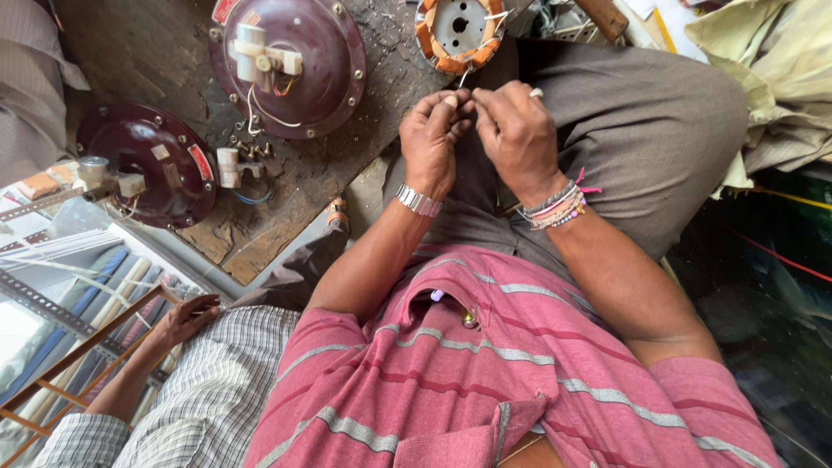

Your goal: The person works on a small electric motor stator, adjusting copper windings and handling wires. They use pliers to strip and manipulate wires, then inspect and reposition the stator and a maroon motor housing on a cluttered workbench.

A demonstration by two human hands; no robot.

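My left hand (432, 132) and my right hand (513, 130) meet fingertip to fingertip above my lap. Both pinch a thin wire (464, 80) that runs up to a round motor stator (459, 33) with orange-wrapped coils, resting just beyond my knee. A metal watch sits on my left wrist and several coloured bands on my right wrist. I wear a pink striped shirt and grey trousers.
Two dark maroon fan motor covers (290, 65) (152, 165) with white terminal blocks lie on a worn wooden board (286, 191). Another person in a checked shirt (208, 390) sits at lower left, a hand (186, 319) on a wooden frame. Cloth (780, 78) lies at upper right.
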